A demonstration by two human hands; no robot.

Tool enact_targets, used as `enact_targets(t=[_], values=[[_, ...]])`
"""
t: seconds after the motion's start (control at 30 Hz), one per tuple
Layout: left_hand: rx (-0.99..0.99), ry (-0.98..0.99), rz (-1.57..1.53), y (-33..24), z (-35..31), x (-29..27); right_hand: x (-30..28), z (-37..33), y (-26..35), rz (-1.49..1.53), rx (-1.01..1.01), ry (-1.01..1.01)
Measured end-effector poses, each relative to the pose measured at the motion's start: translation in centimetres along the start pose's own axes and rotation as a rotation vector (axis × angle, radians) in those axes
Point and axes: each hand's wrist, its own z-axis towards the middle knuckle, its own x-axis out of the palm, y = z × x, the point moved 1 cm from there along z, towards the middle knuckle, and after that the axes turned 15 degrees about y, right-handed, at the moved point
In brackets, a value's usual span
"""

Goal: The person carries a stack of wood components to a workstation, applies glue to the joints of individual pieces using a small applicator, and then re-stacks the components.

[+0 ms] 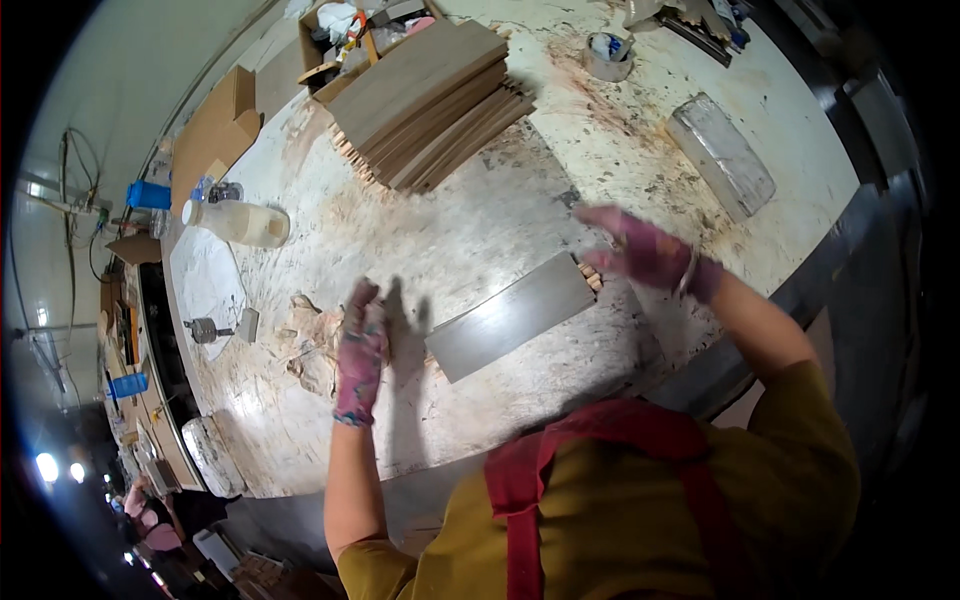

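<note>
A grey-brown wooden board (512, 318) lies flat on the worktable (480, 215) in front of me, slanting up to the right. Pale toothed wood shows at its right end. My left hand (362, 352), in a stained purple glove, hovers left of the board, fingers stretched out and holding nothing. At the board's right end my right hand (650, 255), gloved alike, has thumb and fingers apart; whether it touches the end I cannot tell. Beyond them rises a fanned stack of similar boards (430, 100). A crumpled, stained cloth (310, 345) lies just left of my left hand.
A cloudy plastic bottle (240, 223) lies at the left, near a cardboard sheet (215, 135). At the right lies a wrapped block (720, 155), with a small round tub (608, 57) behind it. A cluttered box (350, 45) stands behind the stack. A person (155, 515) is far off at lower left.
</note>
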Motion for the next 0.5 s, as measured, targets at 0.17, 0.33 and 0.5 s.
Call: enact_targets(t=[0.17,0.33,0.5], values=[[0.257,0.161,-0.159,-6.2,5.9,-2.5,-9.0,5.0,0.7,0.541,0.111,-0.226],[0.054,-0.033,-0.297,-11.4,12.5,-1.7,-15.0,9.8,4.0,0.489,-0.001,-0.313],[-0.181,0.064,-0.283,-13.3,16.7,-0.7,-18.3,16.7,0.8,0.311,-0.263,-0.198]])
